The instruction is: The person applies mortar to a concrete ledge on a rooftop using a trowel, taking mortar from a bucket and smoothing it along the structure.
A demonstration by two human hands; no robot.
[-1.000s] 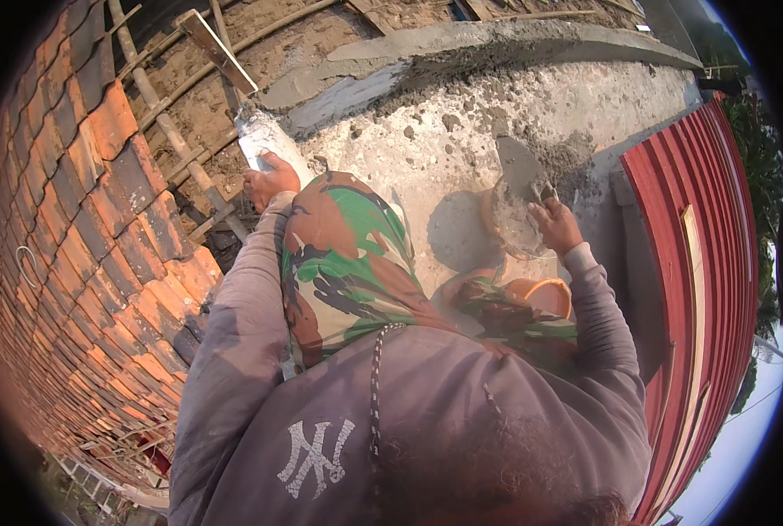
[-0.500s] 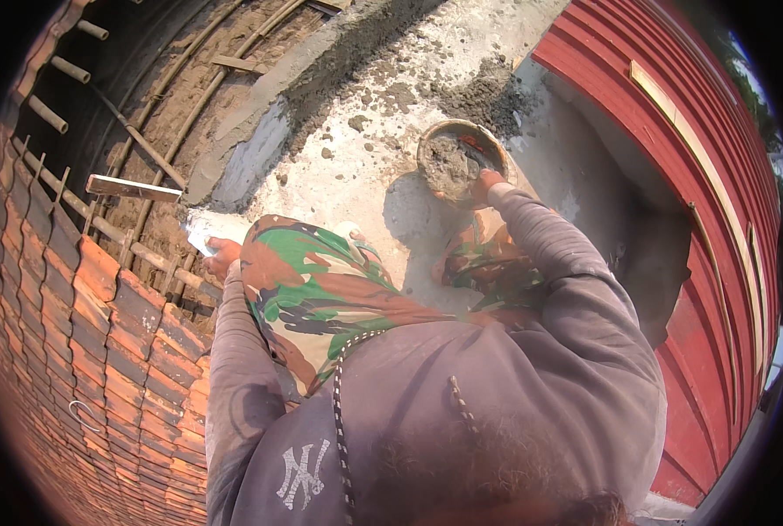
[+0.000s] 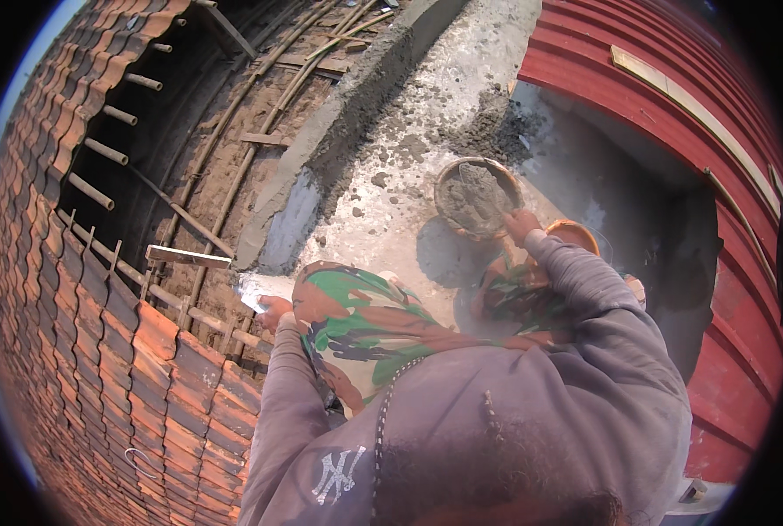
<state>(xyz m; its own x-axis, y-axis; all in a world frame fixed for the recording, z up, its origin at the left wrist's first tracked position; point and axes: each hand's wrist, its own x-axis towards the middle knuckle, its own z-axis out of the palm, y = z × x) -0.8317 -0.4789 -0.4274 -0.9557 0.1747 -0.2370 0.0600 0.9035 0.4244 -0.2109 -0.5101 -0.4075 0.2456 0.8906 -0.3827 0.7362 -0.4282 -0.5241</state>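
My right hand [image 3: 521,225] is closed at the near right rim of a round, mortar-caked bucket [image 3: 440,208]. Wet grey mortar [image 3: 476,195] is heaped inside it. Just right of that hand, partly behind my sleeve, shows an orange bucket [image 3: 577,233]. My left hand [image 3: 275,312] is beside my left knee, its fingers curled at a glaring white patch [image 3: 263,287]. Glare hides what it holds, if anything. Close ahead of it are the low mortar-coated wall's end [image 3: 264,232] and a narrow board [image 3: 190,256].
Clay roof tiles [image 3: 128,351] slope down at left. Beyond them is an open roof section with bamboo poles [image 3: 225,184] over brown ground. Mortar crumbs and a heap [image 3: 488,131] lie on the pale slab [image 3: 356,237]. Red metal roofing [image 3: 672,131] rises at right, with wooden strips on it.
The whole view has shifted, so most things appear lower and further right. The orange bucket beside my right arm now shows. My right hand stays at the mortar bucket, my left beside the knee.
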